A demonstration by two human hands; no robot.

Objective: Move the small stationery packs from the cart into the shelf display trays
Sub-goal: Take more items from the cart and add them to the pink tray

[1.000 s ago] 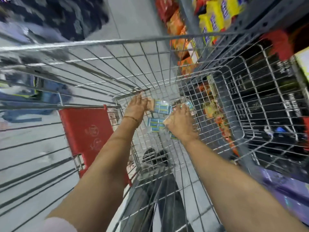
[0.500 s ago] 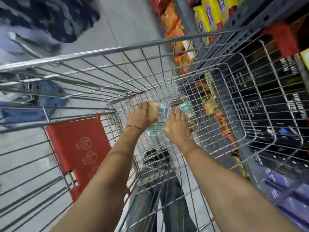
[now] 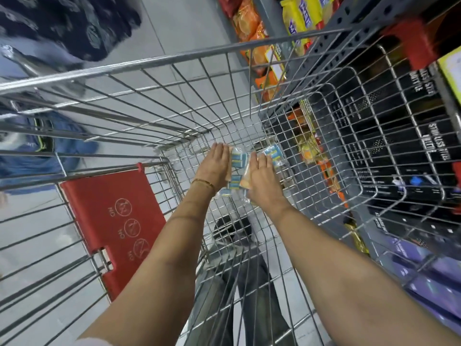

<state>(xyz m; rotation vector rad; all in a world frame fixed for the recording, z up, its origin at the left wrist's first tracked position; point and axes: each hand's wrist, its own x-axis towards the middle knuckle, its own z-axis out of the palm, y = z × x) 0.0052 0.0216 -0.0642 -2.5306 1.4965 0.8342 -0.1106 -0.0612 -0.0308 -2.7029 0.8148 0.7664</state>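
Several small blue-and-white stationery packs in clear wrap lie at the bottom of the wire cart. Both my arms reach down into the cart. My left hand presses against the packs from the left, fingers straight and together. My right hand presses from the right, so the packs are squeezed between my palms. One more pack shows just past my right fingertips, and another sits low between my wrists. My hands hide parts of the packs.
A red fold-down seat flap hangs on the cart's left side. To the right, shelves hold black boxes and orange and yellow snack packs, behind a wire basket. A person in dark patterned cloth stands at the top left.
My two hands have drawn closer together around the packs. The view has tilted, so the cart and red flap sit lower in the frame.
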